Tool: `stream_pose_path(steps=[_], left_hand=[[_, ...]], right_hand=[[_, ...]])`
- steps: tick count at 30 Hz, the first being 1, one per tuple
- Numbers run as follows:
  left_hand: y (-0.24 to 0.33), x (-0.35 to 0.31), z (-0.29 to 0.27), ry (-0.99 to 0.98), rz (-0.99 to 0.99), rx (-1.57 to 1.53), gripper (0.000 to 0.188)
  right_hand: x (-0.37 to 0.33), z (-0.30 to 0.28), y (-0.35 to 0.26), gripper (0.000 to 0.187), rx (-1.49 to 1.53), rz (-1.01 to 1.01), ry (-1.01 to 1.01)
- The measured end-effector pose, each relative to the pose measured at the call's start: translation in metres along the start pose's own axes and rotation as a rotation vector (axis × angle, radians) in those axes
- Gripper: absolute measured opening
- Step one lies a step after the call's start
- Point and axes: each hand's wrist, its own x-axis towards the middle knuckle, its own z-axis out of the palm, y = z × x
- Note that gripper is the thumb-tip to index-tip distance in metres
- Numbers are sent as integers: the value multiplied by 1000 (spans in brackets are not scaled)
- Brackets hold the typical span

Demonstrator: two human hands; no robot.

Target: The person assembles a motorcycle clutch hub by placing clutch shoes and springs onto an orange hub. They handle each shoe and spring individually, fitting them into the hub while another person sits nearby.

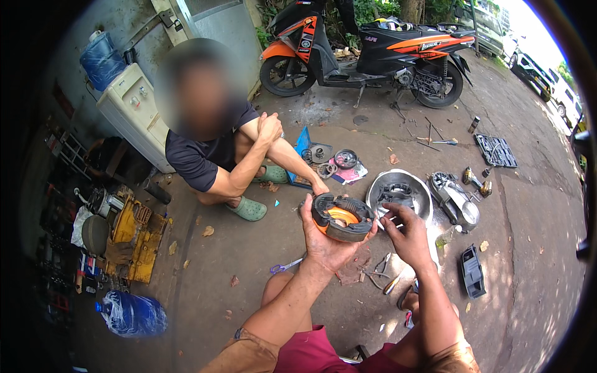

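Observation:
A round scooter clutch shoe assembly [342, 217], black with orange arms inside, lies in my left hand [326, 244]. The palm is turned up and the fingers wrap around the part's edge. Just to its right hovers my right hand [408, 239], fingers curved and thumb apart, with nothing visible between them. It overlaps the near side of a metal basin [423, 186], which holds a dark part [395, 194]. A co-worker's hand [319, 186] reaches down just behind the clutch assembly.
The co-worker [208, 149] squats at left. Around the basin lie an engine casing [456, 202], cordless drill [477, 181], pliers [375, 273], scissors [285, 266] and black tray [473, 271]. A socket set [495, 151] and an orange-black scooter [373, 56] are farther off.

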Motion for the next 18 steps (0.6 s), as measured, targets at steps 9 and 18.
stream_pose_path(steps=[9, 18], left_hand=[[2, 0, -2, -65, -38, -52, 81], [3, -1, 3, -19, -19, -25, 82]], right_hand=[[-1, 1, 4, 32, 19, 5, 6], [0, 1, 0, 31, 6, -15, 4]])
